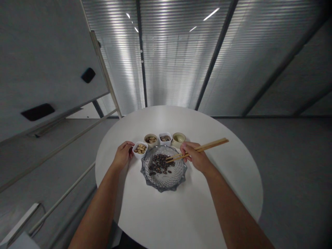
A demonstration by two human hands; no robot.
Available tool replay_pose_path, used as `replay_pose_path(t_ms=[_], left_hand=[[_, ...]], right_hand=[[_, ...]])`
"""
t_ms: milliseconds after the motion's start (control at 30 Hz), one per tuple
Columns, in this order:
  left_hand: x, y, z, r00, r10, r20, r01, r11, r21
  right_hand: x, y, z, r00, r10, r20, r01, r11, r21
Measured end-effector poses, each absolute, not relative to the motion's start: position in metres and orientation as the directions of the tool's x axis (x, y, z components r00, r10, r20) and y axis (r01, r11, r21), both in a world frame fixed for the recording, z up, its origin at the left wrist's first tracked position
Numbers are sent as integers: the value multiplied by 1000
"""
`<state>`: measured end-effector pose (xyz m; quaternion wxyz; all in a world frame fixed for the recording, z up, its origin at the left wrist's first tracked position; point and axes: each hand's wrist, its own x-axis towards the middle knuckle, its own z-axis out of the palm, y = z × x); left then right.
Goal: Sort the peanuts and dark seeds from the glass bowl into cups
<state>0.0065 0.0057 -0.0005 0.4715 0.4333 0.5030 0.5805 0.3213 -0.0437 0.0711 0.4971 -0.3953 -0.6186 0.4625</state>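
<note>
Round white bench (178, 211) seen from above, with both forearms reaching in from the near edge. Beyond the right fingers stands a pale glazed cup (178, 139). Between the two hands, a scalloped glass dish (176, 180) sits directly below the right fingers. Past the left fingers lie a white square bowl of pale nuts (140, 149), just beside them, then a round ceramic bowl (150, 139) and a second white square bowl (165, 138), each holding mixed seeds or nuts.

Right hand (195, 157): the fingers are curled and pinch a pair of wooden chopsticks (204, 147), whose tips reach left of the fingers to the edge of the seed heap. Whether the tips grip a seed cannot be told. Left hand (123, 154): the fingers are loosely curled beside the nearest bowl; contact with its wall cannot be told, and no held object shows.

Dark seeds (158, 163) lie in a loose heap in the dish, just left of the right fingers. Risks: smooth seeds may squirt from the tips under uneven pinch pressure, and crossed tips may scatter them. Any seed dropped beyond the scalloped rim may roll across the bench.
</note>
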Motion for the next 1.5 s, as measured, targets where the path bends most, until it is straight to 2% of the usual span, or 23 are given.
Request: replay_pose_path(t_ms=[200,433,800,900,1000,1100,1167,1367,1500], left_hand=[[7,6,-1,-185,983,18,-108,-38,993],[7,4,1,-172,984,42,-104,-61,993],[8,3,1,-175,984,25,-104,-43,994],[8,2,2,-170,985,22,-110,-41,993],[8,2,2,-169,986,17,-118,-37,992],[8,3,1,-176,984,16,-126,-38,991],[7,4,1,-181,983,22,-123,-44,991],[8,4,0,-184,982,36,-115,-58,992],[8,3,1,-180,983,44,-114,-66,991]], right_hand=[[316,-43,66,-196,956,217,76,236,-969],[310,-43,61,-64,975,210,133,217,-967],[308,-39,61,27,975,219,-18,219,-976],[313,-38,67,146,952,270,-73,283,-956],[323,-35,72,360,879,313,-109,373,-922],[332,-31,74,516,789,334,-96,441,-893],[336,-29,75,561,758,334,-78,449,-890],[340,-25,69,531,768,357,-30,439,-898],[347,-14,57,547,772,323,-81,432,-898]])
